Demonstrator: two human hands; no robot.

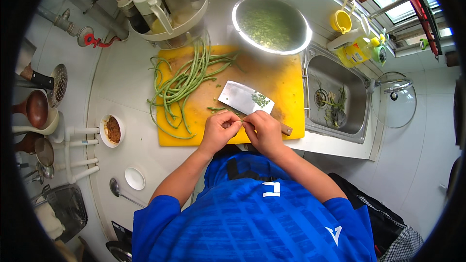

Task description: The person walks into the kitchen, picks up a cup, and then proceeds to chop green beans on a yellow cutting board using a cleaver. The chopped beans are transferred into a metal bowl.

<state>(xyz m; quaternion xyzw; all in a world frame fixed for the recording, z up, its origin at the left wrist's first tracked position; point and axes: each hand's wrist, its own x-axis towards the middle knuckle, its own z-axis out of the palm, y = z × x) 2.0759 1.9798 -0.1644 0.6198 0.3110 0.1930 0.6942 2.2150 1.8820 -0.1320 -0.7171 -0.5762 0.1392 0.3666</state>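
Observation:
Fingertips of my left hand and my right hand meet over the front edge of a yellow cutting board, pinching a tiny green piece, probably bean. Just beyond them lies a cleaver with its wooden handle to the right, partly behind my right hand. Small green bean slices rest on its blade. A tangled bunch of long green beans covers the board's left part. A short bean piece lies near my left hand. Cut green pieces fill a large metal bowl behind the board.
A steel sink holding green scraps adjoins the board's right side. Seasoning jars stand in a round rack at the back left. On the left counter are a bowl of brown paste, a small white dish and a metal ladle.

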